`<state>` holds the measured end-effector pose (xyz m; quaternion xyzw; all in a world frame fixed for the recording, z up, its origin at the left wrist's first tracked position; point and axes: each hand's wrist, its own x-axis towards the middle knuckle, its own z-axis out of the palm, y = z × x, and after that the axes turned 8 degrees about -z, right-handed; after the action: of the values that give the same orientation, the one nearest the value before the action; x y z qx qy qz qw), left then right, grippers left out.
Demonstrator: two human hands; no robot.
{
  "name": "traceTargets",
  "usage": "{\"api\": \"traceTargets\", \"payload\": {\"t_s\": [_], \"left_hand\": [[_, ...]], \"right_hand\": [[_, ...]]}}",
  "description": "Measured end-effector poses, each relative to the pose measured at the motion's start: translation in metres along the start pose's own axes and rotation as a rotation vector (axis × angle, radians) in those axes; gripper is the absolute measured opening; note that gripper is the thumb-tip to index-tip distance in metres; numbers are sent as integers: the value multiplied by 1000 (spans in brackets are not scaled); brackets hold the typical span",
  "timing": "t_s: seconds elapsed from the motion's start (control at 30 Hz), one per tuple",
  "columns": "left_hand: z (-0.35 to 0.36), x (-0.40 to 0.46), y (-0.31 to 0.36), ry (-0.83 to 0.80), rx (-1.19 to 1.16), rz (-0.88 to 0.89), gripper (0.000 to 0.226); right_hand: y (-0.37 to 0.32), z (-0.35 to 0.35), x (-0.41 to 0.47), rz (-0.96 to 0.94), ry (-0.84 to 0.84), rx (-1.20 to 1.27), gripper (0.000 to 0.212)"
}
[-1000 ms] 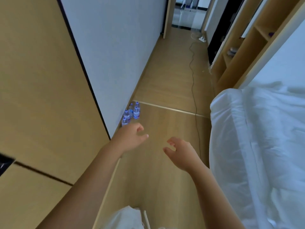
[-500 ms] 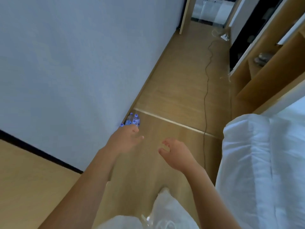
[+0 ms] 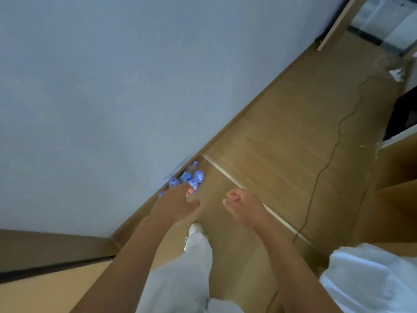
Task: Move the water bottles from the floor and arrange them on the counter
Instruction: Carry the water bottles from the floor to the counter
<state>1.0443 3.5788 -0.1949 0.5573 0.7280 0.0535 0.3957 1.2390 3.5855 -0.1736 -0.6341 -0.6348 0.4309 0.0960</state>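
the approach is the step in hand, i judge, with no bottle lifted yet. far left rises the pale wall (image 3: 112,98), and at its foot, tight against the skirting, the water bottles (image 3: 189,177) stand clustered on the wooden floor (image 3: 282,143); the blur makes their count uncertain, perhaps five or six. the left hand (image 3: 176,204) reaches out above the nearest caps with its fingers loosely spread and holding nothing. right of it the right hand (image 3: 242,205) hangs with fingers curled in, also empty. the next move calls for stooping low and closing each hand round a bottle. the wall hems the bottles on one side, so the reach must come from the floor side. further right a cable (image 3: 325,168) trails across the boards and white bedding (image 3: 370,276) narrows the walkway; the counter is not in view.
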Motion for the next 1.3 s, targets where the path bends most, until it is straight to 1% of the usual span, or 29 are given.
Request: {"api": "traceTargets", "payload": {"t_s": [0.07, 0.17, 0.2, 0.37, 0.57, 0.67, 0.73, 0.93, 1.07, 1.2, 1.23, 1.3], "left_hand": [[3, 41, 1, -12, -28, -69, 29], [14, 98, 0, -35, -83, -155, 44], [19, 113, -1, -44, -100, -187, 46], [66, 173, -16, -129, -194, -411, 58], [140, 239, -58, -120, -300, -658, 75], [176, 279, -74, -102, -382, -745, 81], [203, 308, -84, -78, -423, -777, 82], [291, 398, -122, -58, -448, -851, 91], [339, 448, -150, 20, -499, -909, 97], [367, 488, -183, 69, -542, -879, 105], [369, 496, -189, 80, -549, -860, 106], [371, 511, -197, 116, -563, -823, 104]], "right_hand": [[6, -6, 42, -12, -47, -23, 9], [14, -9, 95, -2, -128, -66, 33], [17, -9, 110, 6, -148, -80, 37], [44, 3, 181, 45, -247, -93, 40], [99, 55, 269, 100, -371, -112, 46], [134, 86, 313, 130, -438, -118, 51], [160, 107, 345, 136, -472, -119, 54], [251, 168, 441, 146, -522, -186, 61], [299, 202, 500, 130, -489, -234, 67], [325, 240, 550, -29, -492, -304, 73], [328, 249, 559, -76, -496, -303, 71], [332, 266, 574, -174, -490, -248, 60]]}}
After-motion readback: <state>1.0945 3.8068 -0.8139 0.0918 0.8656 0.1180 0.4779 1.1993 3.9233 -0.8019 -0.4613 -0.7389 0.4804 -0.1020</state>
